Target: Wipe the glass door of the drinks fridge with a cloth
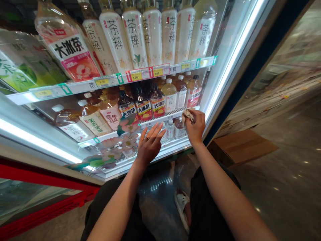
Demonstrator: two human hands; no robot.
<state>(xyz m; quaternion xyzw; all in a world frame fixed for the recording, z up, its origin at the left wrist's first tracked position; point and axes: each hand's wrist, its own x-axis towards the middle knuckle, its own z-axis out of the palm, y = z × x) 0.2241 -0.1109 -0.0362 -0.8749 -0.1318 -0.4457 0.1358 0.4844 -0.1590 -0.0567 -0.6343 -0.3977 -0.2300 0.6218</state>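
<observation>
My right hand [195, 126] pinches a crumpled pale cloth [188, 115] against the glass door [173, 97] of a refrigerated drinks cooler. My left hand [149, 146] is spread open beside it, holding nothing, with a ring on one finger. Its fingertips are at or very near the glass, close to a floral decal [119, 144]. Behind the glass, bottled teas [142, 103] stand on a lower shelf. Larger bottles of milky tea [134, 36] fill the shelf above, and small bottles [170, 130] show between my hands and the door's lower edge.
The cooler's dark door frame [225, 83] runs up the right side, with a lit strip inside it. A cardboard box [240, 145] lies on the polished floor to the right. A red frame [42, 190] runs along the lower left. My dark clothing and one sandalled foot [182, 207] lie below.
</observation>
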